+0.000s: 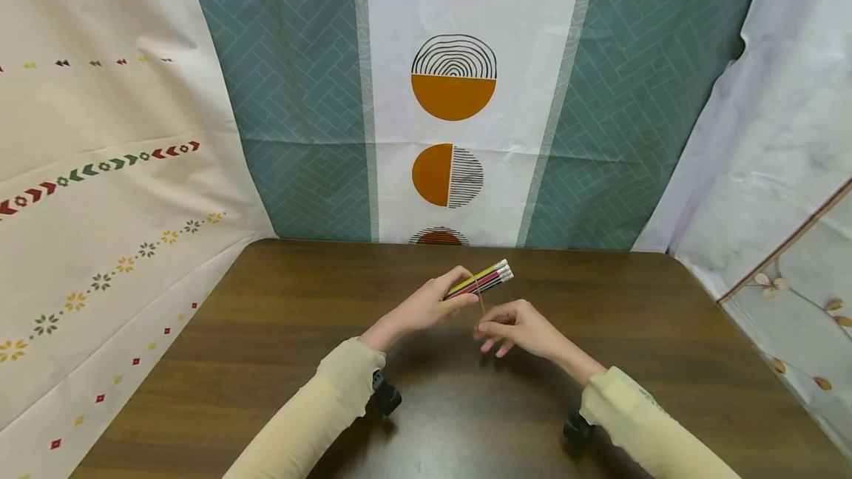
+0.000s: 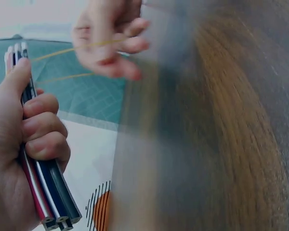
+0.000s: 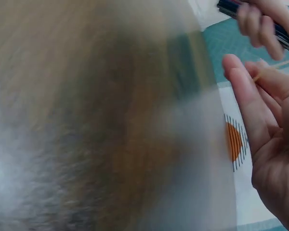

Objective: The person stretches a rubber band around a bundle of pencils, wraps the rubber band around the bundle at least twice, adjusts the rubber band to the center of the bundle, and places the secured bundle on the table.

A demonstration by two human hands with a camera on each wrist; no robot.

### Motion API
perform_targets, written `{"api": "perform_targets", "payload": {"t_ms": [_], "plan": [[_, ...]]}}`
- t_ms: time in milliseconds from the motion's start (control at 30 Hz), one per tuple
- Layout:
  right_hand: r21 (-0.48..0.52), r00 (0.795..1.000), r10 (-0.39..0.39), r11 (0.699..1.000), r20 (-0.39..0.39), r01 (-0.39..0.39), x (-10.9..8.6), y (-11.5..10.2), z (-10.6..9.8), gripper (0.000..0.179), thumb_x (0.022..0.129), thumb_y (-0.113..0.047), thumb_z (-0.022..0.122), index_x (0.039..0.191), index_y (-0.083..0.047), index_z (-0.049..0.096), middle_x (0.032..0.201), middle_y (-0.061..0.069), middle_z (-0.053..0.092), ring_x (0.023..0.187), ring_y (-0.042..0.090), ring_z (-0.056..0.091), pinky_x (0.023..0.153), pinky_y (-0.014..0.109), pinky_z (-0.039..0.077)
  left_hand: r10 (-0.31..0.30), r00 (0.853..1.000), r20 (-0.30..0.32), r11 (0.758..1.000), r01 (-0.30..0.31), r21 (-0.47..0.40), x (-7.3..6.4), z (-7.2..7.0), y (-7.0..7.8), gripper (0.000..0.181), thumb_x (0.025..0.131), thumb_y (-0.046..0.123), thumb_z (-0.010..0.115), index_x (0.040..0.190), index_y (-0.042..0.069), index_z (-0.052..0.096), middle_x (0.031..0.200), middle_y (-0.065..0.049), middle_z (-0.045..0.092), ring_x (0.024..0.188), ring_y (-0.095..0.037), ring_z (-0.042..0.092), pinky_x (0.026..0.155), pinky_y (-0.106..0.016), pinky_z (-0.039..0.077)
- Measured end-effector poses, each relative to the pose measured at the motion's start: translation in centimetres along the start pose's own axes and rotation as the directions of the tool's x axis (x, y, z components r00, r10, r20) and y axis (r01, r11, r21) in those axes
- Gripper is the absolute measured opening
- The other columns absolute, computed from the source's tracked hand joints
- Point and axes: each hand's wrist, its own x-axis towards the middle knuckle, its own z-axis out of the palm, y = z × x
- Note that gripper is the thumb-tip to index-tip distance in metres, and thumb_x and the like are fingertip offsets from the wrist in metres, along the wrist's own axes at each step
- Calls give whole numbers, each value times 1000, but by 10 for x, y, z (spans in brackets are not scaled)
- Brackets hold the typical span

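Note:
A bundle of pencils (image 1: 489,279) in yellow, red and black, with white erasers at one end, is gripped in my left hand (image 1: 435,301) above the table. In the left wrist view the fingers of that hand curl round the pencils (image 2: 53,185), whose unsharpened ends point down. A thin yellowish rubber band (image 2: 58,54) passes round the bundle near the eraser end. My right hand (image 1: 522,327) pulls the band out toward itself, holding its far loop with the fingers. In the right wrist view the rubber band (image 3: 274,66) runs from these fingers toward the pencils.
The brown wooden table (image 1: 266,361) lies under both hands. Behind it hangs a teal and white patterned cloth (image 1: 306,94), with pale cloths (image 1: 120,168) at the sides. Dark wrist cameras (image 1: 384,395) sit under both sleeves.

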Motion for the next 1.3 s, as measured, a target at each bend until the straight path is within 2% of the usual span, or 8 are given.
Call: {"api": "perform_targets", "payload": {"t_ms": [233, 433, 600, 767, 867, 967, 1133, 1300], "plan": [[-120, 999, -27, 992, 45, 32, -5, -4, 4, 20, 91, -26, 72, 100, -9, 78, 92, 10, 78, 75, 25, 75, 62, 36, 59, -33, 998, -59, 997, 37, 70, 3, -1, -8, 26, 100, 37, 57, 122, 24, 53, 73, 1, 50, 59, -9, 44, 55, -23, 38], [-110, 963, -259, 962, -71, 250, -10, -16, 9, 13, 87, -20, 76, 94, -8, 79, 88, 8, 78, 75, 22, 74, 65, 31, 58, -117, 991, -66, 993, 115, -34, 5, 4, -19, 29, 102, 35, 53, 122, 14, 53, 68, 0, 44, 51, -11, 38, 47, -25, 34], [-227, 842, -518, 847, -152, 480, -6, -28, 20, 13, 82, -8, 78, 95, -7, 79, 87, 5, 78, 81, 6, 69, 68, 22, 51, -211, 977, -17, 970, 207, -125, 8, 12, -18, 21, 104, 31, 51, 118, 17, 52, 67, -1, 42, 46, -11, 33, 41, -23, 30], [-369, 680, -668, 740, -302, 562, -1, -28, 30, 34, 69, 6, 82, 102, -5, 78, 91, 8, 78, 85, 12, 69, 78, 19, 45, -270, 962, 50, 936, 274, -220, 10, 23, -19, 20, 105, 30, 48, 119, 17, 51, 65, 1, 42, 45, -9, 31, 41, -23, 28], [-419, 601, -698, 715, -389, 559, 2, -26, 35, 46, 66, 12, 81, 111, 0, 74, 103, 16, 75, 95, 12, 71, 82, 14, 48, -285, 957, 62, 915, 291, -279, 12, 30, -20, 21, 106, 32, 45, 118, 16, 50, 64, 2, 39, 46, -9, 26, 42, -24, 26], [-457, 571, -657, 753, -492, 472, 3, -24, 39, 53, 72, 11, 78, 123, 1, 68, 115, 18, 72, 108, 6, 67, 90, 14, 49, -295, 955, 10, 904, 282, -322, 13, 36, -17, 23, 106, 35, 45, 118, 16, 49, 63, 2, 37, 46, -9, 26, 42, -24, 26], [-408, 576, -433, 895, -693, 181, 2, -24, 39, 56, 85, -9, 76, 138, -18, 60, 124, 7, 70, 107, 3, 57, 87, 19, 50, -264, 940, -214, 932, 192, -306, 13, 41, -12, 26, 104, 39, 49, 122, 20, 49, 64, -1, 43, 45, -10, 36, 40, -23, 34], [-257, 631, -206, 966, -748, 11, 2, -31, 32, 55, 87, -34, 76, 138, -28, 58, 121, -5, 72, 109, 17, 64, 82, 39, 54, -110, 929, -354, 993, 87, -80, 9, 38, -10, 33, 102, 39, 52, 130, 22, 50, 76, -10, 54, 54, -11, 45, 50, -24, 40]]}}
